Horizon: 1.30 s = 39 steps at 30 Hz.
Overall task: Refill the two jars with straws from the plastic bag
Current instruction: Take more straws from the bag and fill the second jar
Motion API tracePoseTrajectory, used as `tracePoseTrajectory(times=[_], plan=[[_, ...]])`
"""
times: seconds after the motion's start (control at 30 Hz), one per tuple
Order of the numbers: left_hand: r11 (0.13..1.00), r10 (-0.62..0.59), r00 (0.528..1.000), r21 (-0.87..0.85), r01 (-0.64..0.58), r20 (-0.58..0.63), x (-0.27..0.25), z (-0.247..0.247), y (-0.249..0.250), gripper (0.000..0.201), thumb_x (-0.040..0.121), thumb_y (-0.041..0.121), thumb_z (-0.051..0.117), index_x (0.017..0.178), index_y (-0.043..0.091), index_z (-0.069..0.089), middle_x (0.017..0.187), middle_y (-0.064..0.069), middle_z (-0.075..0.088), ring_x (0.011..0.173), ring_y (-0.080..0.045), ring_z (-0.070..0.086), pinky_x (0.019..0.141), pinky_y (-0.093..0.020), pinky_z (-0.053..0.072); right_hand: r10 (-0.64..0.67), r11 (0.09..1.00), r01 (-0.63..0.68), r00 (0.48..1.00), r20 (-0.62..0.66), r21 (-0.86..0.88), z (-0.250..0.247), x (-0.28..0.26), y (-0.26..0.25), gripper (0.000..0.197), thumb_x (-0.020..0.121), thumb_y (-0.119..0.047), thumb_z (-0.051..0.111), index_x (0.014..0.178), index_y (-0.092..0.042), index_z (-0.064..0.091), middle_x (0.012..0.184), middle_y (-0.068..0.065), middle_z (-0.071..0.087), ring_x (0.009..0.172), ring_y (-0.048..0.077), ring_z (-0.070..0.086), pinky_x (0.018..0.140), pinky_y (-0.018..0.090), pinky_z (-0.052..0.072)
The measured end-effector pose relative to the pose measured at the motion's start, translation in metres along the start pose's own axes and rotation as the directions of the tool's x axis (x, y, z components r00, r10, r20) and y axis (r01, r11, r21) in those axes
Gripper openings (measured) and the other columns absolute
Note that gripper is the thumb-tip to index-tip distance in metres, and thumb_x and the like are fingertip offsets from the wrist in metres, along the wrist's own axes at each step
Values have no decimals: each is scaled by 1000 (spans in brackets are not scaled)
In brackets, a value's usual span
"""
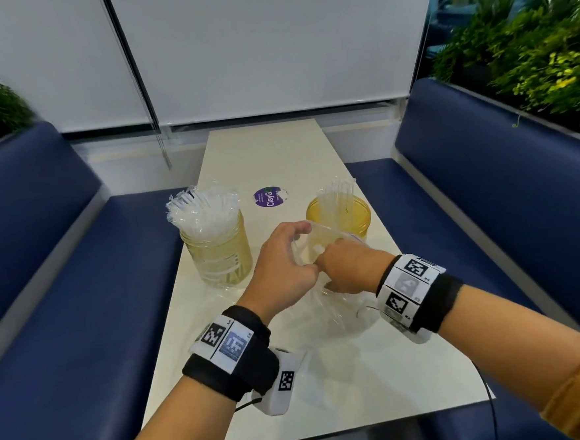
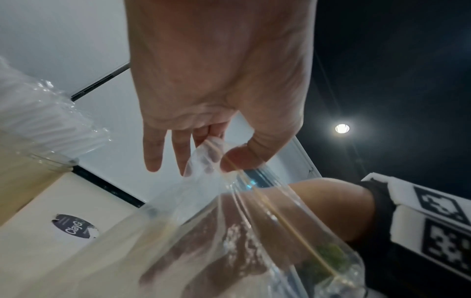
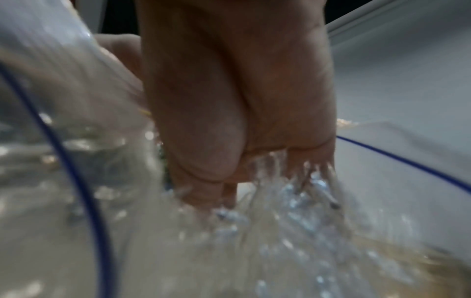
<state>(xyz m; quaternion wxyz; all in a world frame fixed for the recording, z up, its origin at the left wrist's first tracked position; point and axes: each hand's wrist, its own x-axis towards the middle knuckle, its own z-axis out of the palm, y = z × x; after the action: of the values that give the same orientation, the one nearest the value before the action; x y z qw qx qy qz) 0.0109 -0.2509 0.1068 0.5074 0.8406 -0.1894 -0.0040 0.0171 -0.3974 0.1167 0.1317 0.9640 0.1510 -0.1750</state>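
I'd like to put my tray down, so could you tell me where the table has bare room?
Free: the table's far end beyond the purple sticker, and the near right corner. Crowded: the middle, with the left jar, right jar and plastic bag.

a long cream table (image 1: 266,152) runs between two navy padded benches (image 1: 44,257) toward white roller blinds (image 1: 270,49), green plants (image 1: 526,41) rising behind both backrests, a round purple sticker (image 1: 268,197) lying on the tabletop, one ceiling lamp (image 2: 342,128) glowing overhead.
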Motion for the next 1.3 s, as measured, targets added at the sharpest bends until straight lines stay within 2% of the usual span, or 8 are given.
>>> tracePoseTrajectory(times=[0.3, 0.43, 0.6, 0.8, 0.93, 1.07, 1.17, 1.3], plan=[[998, 49, 998, 26, -50, 28, 1, 3, -8, 64, 77, 10, 75, 135, 21, 50, 130, 8, 53, 123, -8, 52, 86, -10, 37, 9, 1000, -9, 998, -61, -6, 1, -1, 5, 48, 96, -9, 58, 137, -34, 55, 129, 6, 48, 113, 34, 58, 80, 37, 45], [997, 68, 995, 41, -71, 76, 0, 6, -12, 78, 72, 14, 80, 141, 20, 44, 131, 6, 48, 126, -7, 48, 97, -12, 38, -23, 1000, 24, 997, -67, 12, -13, -14, 9, 50, 95, -9, 59, 139, -33, 55, 135, 4, 50, 112, 29, 60, 89, 36, 51], [998, 65, 995, 9, -66, 73, -1, 21, -13, 93, 66, 19, 92, 144, 21, 41, 133, 7, 43, 123, -7, 46, 94, -3, 32, -37, 995, 41, 998, -46, 89, -47, -34, 13, 48, 93, -7, 61, 134, -32, 60, 130, -2, 56, 107, 23, 63, 91, 40, 56], [996, 70, 995, -49, -73, -74, 2, 40, -10, 49, 74, 27, 88, 106, 28, 51, 109, 1, 46, 100, -13, 51, 80, -17, 40, -13, 994, 21, 997, -78, 103, -74, -50, 8, 45, 89, -5, 66, 125, -30, 64, 106, -5, 59, 97, 22, 65, 89, 37, 57], [998, 58, 995, 20, -56, -77, 15, 50, -15, 41, 86, 39, 76, 113, 18, 52, 108, -3, 51, 97, -16, 53, 74, -20, 44, 7, 973, 46, 973, -230, 224, -82, -55, 15, 46, 81, -9, 72, 119, -34, 66, 114, -4, 63, 97, 18, 62, 81, 31, 55], [999, 32, 994, -37, -36, -105, 22, 48, -28, 28, 92, 41, 66, 85, 21, 48, 91, -2, 45, 75, -20, 46, 61, -24, 36, -17, 829, 212, 934, -356, 517, -85, -64, 31, 94, 69, -27, 90, 146, -38, 37, 105, -12, 56, 87, 11, 64, 77, 25, 55], [996, 42, 988, -72, -53, -148, 24, 40, -24, 27, 98, 37, 60, 106, 11, 56, 99, -4, 46, 82, -14, 53, 68, -21, 42, 152, 660, 308, 838, -523, 686, -64, -53, 26, 120, 60, -45, 93, 154, -37, 19, 102, -10, 57, 83, 12, 64, 77, 22, 55], [984, 51, 985, -161, -77, -163, 22, 36, -8, 24, 99, -1, 51, 123, -6, 53, 101, -1, 55, 81, 12, 54, 71, -10, 48, 281, 388, 364, 828, -485, 847, -23, -19, -1, 65, 72, -49, 85, 126, -21, 61, 107, -11, 68, 98, 3, 65, 82, 21, 55]])
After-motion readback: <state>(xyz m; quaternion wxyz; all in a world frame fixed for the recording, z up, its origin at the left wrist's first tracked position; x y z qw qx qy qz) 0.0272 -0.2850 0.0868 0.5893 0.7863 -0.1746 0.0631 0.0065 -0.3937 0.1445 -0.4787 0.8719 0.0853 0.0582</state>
